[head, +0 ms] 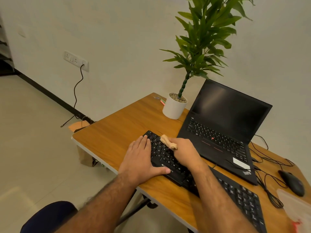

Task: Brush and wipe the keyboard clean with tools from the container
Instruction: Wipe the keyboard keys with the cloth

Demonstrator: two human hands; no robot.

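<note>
A black keyboard (239, 197) lies slantwise on the wooden table (121, 132), running from the middle to the lower right. My left hand (141, 158) lies flat on the keyboard's far left end, fingers straight, thumb along the front edge. My right hand (185, 152) grips a bunched tan cloth (168, 142) and holds it against the upper-left keys. A clear plastic container (296, 209) sits at the table's right edge, partly cut off by the frame.
An open black laptop (225, 125) stands just behind the keyboard. A potted plant (175, 107) stands at the table's far side. A black mouse (292, 182) and tangled cables (269, 190) lie to the right. The table's left edge is close to my left hand.
</note>
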